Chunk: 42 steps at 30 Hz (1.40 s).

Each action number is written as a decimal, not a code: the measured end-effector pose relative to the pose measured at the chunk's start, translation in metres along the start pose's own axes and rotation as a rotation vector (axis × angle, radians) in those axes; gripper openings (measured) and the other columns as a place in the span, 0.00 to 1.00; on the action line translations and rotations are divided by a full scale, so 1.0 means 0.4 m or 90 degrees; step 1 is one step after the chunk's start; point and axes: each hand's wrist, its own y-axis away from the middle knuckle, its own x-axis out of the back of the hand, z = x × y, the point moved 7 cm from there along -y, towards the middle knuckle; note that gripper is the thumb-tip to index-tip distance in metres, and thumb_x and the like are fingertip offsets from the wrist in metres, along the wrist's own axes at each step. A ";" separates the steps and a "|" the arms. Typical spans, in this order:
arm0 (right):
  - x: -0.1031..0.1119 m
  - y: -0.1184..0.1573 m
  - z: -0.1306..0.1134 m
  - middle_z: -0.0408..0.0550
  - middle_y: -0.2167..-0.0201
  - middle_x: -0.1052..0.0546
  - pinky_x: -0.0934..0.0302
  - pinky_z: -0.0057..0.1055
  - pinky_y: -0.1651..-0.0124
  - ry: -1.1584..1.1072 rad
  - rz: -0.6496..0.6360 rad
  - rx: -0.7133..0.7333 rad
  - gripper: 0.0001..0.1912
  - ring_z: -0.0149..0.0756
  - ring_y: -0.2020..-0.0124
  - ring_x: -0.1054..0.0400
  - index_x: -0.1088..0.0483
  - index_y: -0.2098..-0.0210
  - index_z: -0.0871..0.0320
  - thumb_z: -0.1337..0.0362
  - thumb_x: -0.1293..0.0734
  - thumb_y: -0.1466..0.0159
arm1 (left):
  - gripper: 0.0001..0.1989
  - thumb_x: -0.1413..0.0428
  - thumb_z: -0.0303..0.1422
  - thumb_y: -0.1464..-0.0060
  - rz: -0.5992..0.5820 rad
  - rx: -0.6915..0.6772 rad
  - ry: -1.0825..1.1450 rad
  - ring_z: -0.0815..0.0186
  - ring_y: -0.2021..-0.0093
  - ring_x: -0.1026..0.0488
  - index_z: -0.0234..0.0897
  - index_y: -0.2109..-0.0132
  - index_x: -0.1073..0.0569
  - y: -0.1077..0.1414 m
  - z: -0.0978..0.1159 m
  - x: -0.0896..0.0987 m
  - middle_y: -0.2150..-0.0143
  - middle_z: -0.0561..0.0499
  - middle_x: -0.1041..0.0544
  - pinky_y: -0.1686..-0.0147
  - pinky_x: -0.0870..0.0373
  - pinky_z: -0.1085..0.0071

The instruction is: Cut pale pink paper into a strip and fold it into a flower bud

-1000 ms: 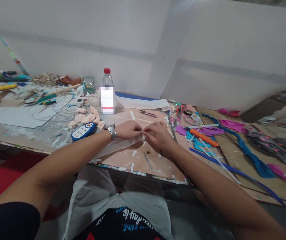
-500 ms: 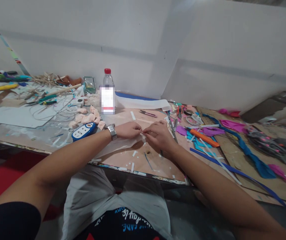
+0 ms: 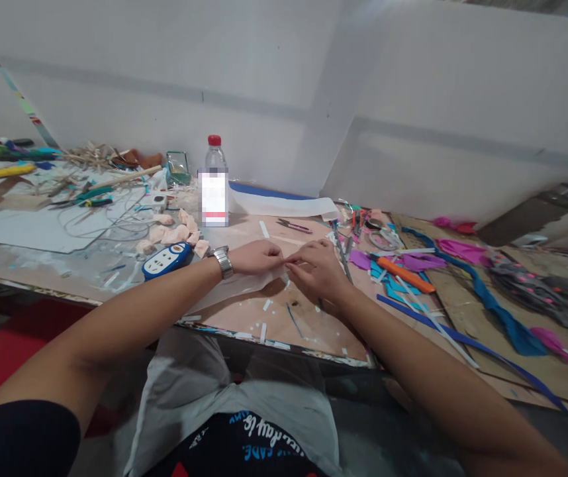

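My left hand (image 3: pixel 259 257), with a metal watch on its wrist, is closed in a pinch on the edge of a thin white sheet (image 3: pixel 244 289). The sheet hangs down and to the left beneath that hand. Fingertips of my right hand (image 3: pixel 318 266) are pinched together against those of the left, at the sheet's right end. What the right fingertips grip is too small to make out. Behind the hands, a small pair of thread snips (image 3: pixel 294 226) lies on the wooden board (image 3: pixel 274 318).
A red-capped bottle (image 3: pixel 215 159) stands behind my left hand, near a blue power socket (image 3: pixel 167 260) and peach scraps (image 3: pixel 175 234). On the right lie an orange cutter (image 3: pixel 406 274), blue strips (image 3: pixel 477 344) and purple pieces. Pliers (image 3: pixel 90 199) and wire lie at left.
The fingertips of both hands have shifted very slightly at the pinch. Otherwise the arms and the things on the table look the same.
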 end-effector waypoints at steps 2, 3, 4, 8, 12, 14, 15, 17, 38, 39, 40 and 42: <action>0.000 0.000 0.002 0.48 0.62 0.17 0.55 0.45 0.38 0.001 0.001 -0.001 0.11 0.38 0.55 0.29 0.18 0.61 0.53 0.55 0.31 0.31 | 0.20 0.52 0.44 0.36 0.001 -0.011 0.002 0.67 0.66 0.31 0.35 0.64 0.24 0.002 0.008 0.002 0.68 0.52 0.24 0.64 0.39 0.70; 0.000 0.000 0.002 0.48 0.62 0.17 0.55 0.46 0.37 0.001 0.001 -0.001 0.11 0.38 0.55 0.29 0.18 0.61 0.53 0.54 0.31 0.31 | 0.20 0.52 0.44 0.35 0.003 -0.014 0.002 0.68 0.66 0.32 0.35 0.64 0.24 0.002 0.010 0.003 0.68 0.52 0.24 0.64 0.39 0.70; -0.001 0.000 0.003 0.48 0.62 0.17 0.55 0.46 0.37 0.002 0.002 -0.002 0.11 0.38 0.55 0.29 0.18 0.61 0.53 0.54 0.31 0.31 | 0.19 0.52 0.43 0.35 0.006 -0.017 0.002 0.68 0.66 0.32 0.35 0.64 0.24 0.002 0.012 0.003 0.68 0.53 0.24 0.64 0.39 0.70; -0.002 0.000 0.006 0.46 0.62 0.17 0.56 0.46 0.37 0.003 0.008 -0.010 0.11 0.38 0.55 0.29 0.18 0.61 0.52 0.54 0.30 0.31 | 0.18 0.51 0.42 0.35 0.022 -0.019 -0.007 0.68 0.66 0.32 0.35 0.64 0.24 0.002 0.012 0.007 0.67 0.52 0.23 0.63 0.39 0.70; -0.001 0.000 0.011 0.47 0.61 0.17 0.55 0.46 0.38 0.003 0.019 -0.018 0.12 0.39 0.55 0.29 0.18 0.62 0.53 0.53 0.30 0.31 | 0.18 0.51 0.41 0.35 0.040 -0.022 -0.027 0.68 0.66 0.31 0.35 0.63 0.23 0.004 0.017 0.012 0.66 0.52 0.22 0.63 0.40 0.70; -0.001 0.001 0.014 0.48 0.61 0.17 0.55 0.47 0.38 0.004 0.023 -0.022 0.13 0.40 0.54 0.29 0.19 0.61 0.53 0.52 0.31 0.30 | 0.18 0.51 0.42 0.35 0.051 -0.027 -0.041 0.68 0.66 0.31 0.35 0.62 0.22 0.007 0.022 0.015 0.65 0.52 0.21 0.63 0.40 0.71; -0.001 0.001 0.015 0.48 0.60 0.17 0.55 0.47 0.38 0.005 0.025 -0.025 0.14 0.40 0.54 0.29 0.19 0.61 0.53 0.52 0.32 0.30 | 0.18 0.51 0.42 0.34 0.058 -0.030 -0.049 0.68 0.65 0.31 0.35 0.61 0.22 0.008 0.025 0.016 0.65 0.51 0.21 0.63 0.40 0.71; -0.001 0.001 0.018 0.48 0.60 0.17 0.55 0.46 0.38 0.008 0.028 -0.030 0.13 0.40 0.53 0.29 0.19 0.60 0.53 0.53 0.31 0.30 | 0.18 0.51 0.42 0.33 0.073 -0.037 -0.071 0.67 0.65 0.30 0.35 0.60 0.22 0.011 0.031 0.018 0.64 0.51 0.20 0.63 0.40 0.71; -0.018 0.003 0.018 0.52 0.57 0.21 0.51 0.43 0.42 0.014 -0.015 -0.044 0.11 0.42 0.51 0.32 0.26 0.58 0.57 0.60 0.39 0.29 | 0.18 0.50 0.44 0.29 0.165 -0.100 -0.225 0.62 0.58 0.21 0.41 0.53 0.18 0.025 0.054 0.020 0.57 0.48 0.15 0.61 0.40 0.68; -0.019 0.003 0.018 0.52 0.57 0.21 0.51 0.43 0.43 0.014 -0.017 -0.046 0.11 0.42 0.51 0.32 0.27 0.58 0.58 0.60 0.39 0.29 | 0.18 0.50 0.44 0.29 0.163 -0.099 -0.228 0.61 0.57 0.21 0.41 0.53 0.18 0.024 0.053 0.020 0.57 0.48 0.15 0.61 0.40 0.68; -0.019 0.003 0.019 0.52 0.57 0.21 0.51 0.43 0.43 0.014 -0.017 -0.047 0.11 0.42 0.51 0.32 0.26 0.58 0.58 0.60 0.38 0.29 | 0.18 0.50 0.44 0.29 0.161 -0.096 -0.231 0.61 0.57 0.21 0.41 0.53 0.18 0.023 0.052 0.020 0.56 0.48 0.15 0.61 0.40 0.68; -0.019 0.003 0.021 0.52 0.57 0.21 0.51 0.43 0.43 0.015 -0.016 -0.048 0.11 0.42 0.51 0.32 0.26 0.58 0.57 0.59 0.37 0.29 | 0.18 0.50 0.43 0.29 0.155 -0.087 -0.236 0.61 0.57 0.21 0.40 0.54 0.18 0.021 0.049 0.021 0.56 0.47 0.15 0.62 0.40 0.68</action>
